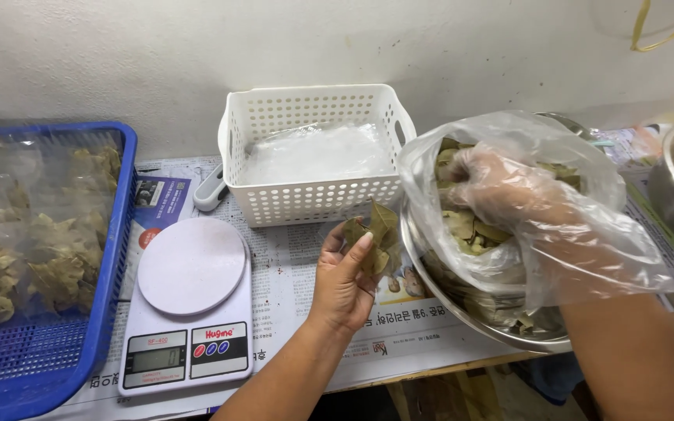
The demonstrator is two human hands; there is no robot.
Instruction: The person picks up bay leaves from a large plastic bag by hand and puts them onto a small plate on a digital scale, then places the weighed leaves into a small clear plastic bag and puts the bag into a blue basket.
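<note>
Centrally, left hand (342, 273) pinches a few dried leaves (374, 234) between thumb and fingers, just above the newspaper-covered counter (290, 273). Right hand (501, 187), fingers curled, reaches inside a clear plastic bag (587, 234) of leaves over a steel bowl (462, 308); grip unclear.

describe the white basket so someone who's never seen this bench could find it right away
Look along the back wall, behind the white kitchen scale on the newspaper. The white basket stands there, perforated, holding clear bags. The blue crate to its left is bigger and holds bagged dried leaves.
</note>
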